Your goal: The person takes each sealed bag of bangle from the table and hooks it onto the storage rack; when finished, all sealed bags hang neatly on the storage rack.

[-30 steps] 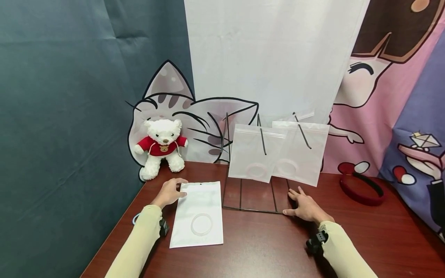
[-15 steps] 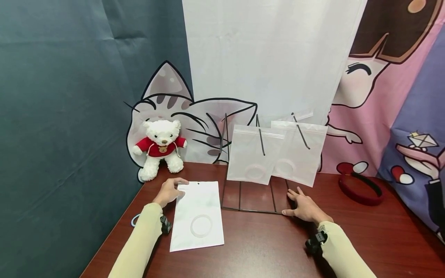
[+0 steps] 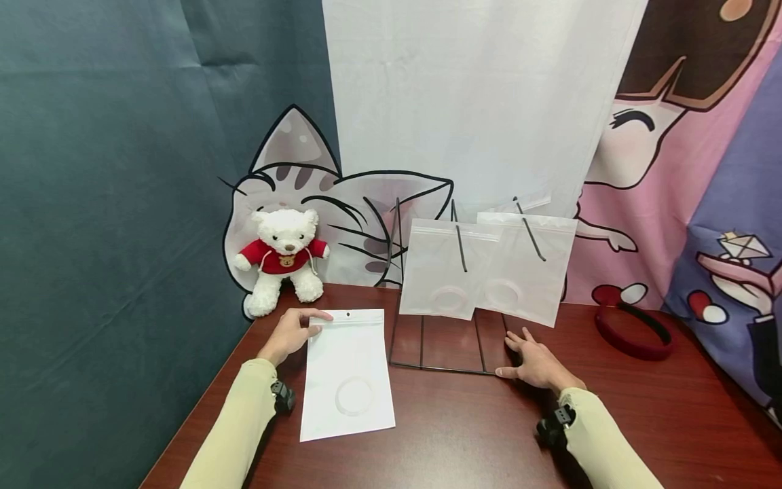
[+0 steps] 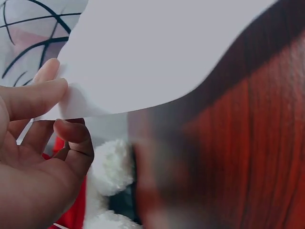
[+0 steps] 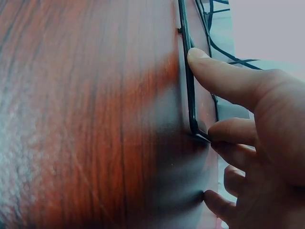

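Observation:
My left hand pinches the top left corner of a white zip bag between thumb and fingers. The bag has a small hang hole at its top and a ring-shaped item showing low inside. In the left wrist view its white sheet bends away from the fingertips, above the table. At the front right corner of a black wire display rack, my right hand holds the base, thumb on the front wire and fingers by the side wire.
Two frosted zip bags, one left and one right, hang on the rack's hooks. A white teddy bear sits at the back left. A dark red headband lies at the right. Printed curtains stand behind the table.
The left hand has raised the bag's top edge a little, so its zip strip now shows. The right hand and rack stay in place.

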`<state>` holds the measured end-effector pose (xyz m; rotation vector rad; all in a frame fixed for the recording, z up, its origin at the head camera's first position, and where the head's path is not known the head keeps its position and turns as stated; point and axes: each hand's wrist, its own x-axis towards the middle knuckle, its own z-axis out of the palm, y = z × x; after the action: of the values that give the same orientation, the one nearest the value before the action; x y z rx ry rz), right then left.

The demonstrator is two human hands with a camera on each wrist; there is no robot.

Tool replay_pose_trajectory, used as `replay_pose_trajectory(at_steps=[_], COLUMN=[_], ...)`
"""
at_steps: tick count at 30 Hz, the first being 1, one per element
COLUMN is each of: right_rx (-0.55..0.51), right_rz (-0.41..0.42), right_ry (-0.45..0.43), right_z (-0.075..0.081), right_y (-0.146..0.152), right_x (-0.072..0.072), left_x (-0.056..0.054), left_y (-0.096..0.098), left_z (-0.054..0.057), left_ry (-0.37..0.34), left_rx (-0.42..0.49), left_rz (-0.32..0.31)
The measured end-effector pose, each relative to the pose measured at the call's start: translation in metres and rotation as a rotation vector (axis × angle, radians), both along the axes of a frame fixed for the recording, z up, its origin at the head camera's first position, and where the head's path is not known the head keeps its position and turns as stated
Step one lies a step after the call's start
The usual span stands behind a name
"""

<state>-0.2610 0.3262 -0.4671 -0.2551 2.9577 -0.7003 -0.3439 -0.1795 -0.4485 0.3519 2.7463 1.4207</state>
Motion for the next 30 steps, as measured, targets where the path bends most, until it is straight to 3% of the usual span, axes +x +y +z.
replay_pose_trajectory(at_steps=[5,21,30], right_rx=[0.000,0.013,0.007], right_rz=[-0.002,-0.005,-0.002], right_ry=[0.007,0.000,0.001], right_z=[-0.002,0.001,0.003], right_y=[0.000,0.000,-0.001], right_x=[0.000,0.000,0.000], left_x=[0.009,0.038,0.049], left_y=[0.001,0.004,0.015], left_z=[0.011,0.062,0.081], left_ry=[0.027,0.136,0.207], left_rx=[0.017,0.117,0.193], left_rz=[0.004,-0.040,-0.098])
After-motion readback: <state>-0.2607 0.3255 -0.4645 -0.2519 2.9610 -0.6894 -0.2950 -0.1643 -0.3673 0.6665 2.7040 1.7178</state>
